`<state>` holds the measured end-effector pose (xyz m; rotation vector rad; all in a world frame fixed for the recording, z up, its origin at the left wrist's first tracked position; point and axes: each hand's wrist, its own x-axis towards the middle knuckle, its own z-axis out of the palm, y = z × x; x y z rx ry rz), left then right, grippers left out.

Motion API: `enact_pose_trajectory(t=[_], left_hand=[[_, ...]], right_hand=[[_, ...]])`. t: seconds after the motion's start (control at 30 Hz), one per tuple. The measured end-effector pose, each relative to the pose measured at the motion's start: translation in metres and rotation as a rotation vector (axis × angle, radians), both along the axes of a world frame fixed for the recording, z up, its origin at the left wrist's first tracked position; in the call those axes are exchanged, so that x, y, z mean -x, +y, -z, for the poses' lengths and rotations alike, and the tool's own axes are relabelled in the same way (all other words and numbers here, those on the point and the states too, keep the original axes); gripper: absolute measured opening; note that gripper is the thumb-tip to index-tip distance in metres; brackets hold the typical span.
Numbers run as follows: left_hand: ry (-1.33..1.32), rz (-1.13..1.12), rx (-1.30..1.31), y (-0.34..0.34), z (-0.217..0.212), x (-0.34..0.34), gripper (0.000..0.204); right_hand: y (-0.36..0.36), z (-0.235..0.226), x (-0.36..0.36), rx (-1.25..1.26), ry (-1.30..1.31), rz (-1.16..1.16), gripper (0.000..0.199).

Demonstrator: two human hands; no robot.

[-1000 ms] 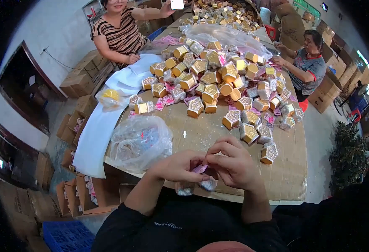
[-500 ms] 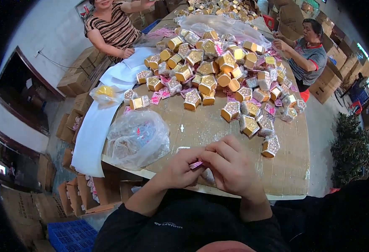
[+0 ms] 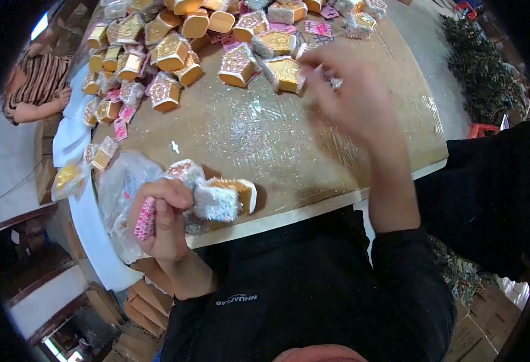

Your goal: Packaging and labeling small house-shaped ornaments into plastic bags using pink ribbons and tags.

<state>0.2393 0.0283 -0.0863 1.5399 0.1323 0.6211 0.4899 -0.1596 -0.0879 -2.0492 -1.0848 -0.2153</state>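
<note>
My left hand (image 3: 164, 218) is closed around a small stack of pink flat cards (image 3: 145, 218) near the table's front edge. Next to it lie two small gold and white boxes (image 3: 224, 196) on the glittery table (image 3: 265, 136). My right hand (image 3: 352, 99) is raised and blurred over the table, reaching toward the heap of gold boxes (image 3: 229, 60), with a small shiny piece (image 3: 331, 77) at its fingertips. Whether it grips that piece is unclear.
A clear plastic bag (image 3: 117, 187) lies at the table's left front corner beside a white sheet (image 3: 87, 217). A person in a striped top (image 3: 36, 90) sits at the far left. Cardboard boxes (image 3: 135, 298) stand below. A dark plant (image 3: 479, 66) is at the right.
My hands were together over the table's front edge; now they are apart. The left stays low with the pink cards, the right has gone up toward the heap. The view has swung left.
</note>
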Motion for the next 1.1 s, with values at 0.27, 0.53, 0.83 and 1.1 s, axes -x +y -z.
enact_pose_trajectory(t=[0.27, 0.53, 0.83, 1.1], left_hand=[[-0.208, 0.082, 0.207, 0.017, 0.014, -0.043, 0.044], [-0.162, 0.100, 0.391, 0.037, 0.019, -0.050, 0.052], [-0.025, -0.148, 0.249, 0.002, -0.006, -0.035, 0.054], [-0.097, 0.028, 0.297, -0.016, -0.004, -0.023, 0.075]], right_hand=[[0.013, 0.064, -0.182, 0.506, -0.333, -0.019, 0.038], [0.001, 0.017, -0.182, 0.399, 0.209, 0.105, 0.038], [-0.019, -0.039, -0.040, -0.336, 0.673, -0.303, 0.034], [0.024, -0.037, 0.106, -0.304, 0.603, -0.363, 0.045]])
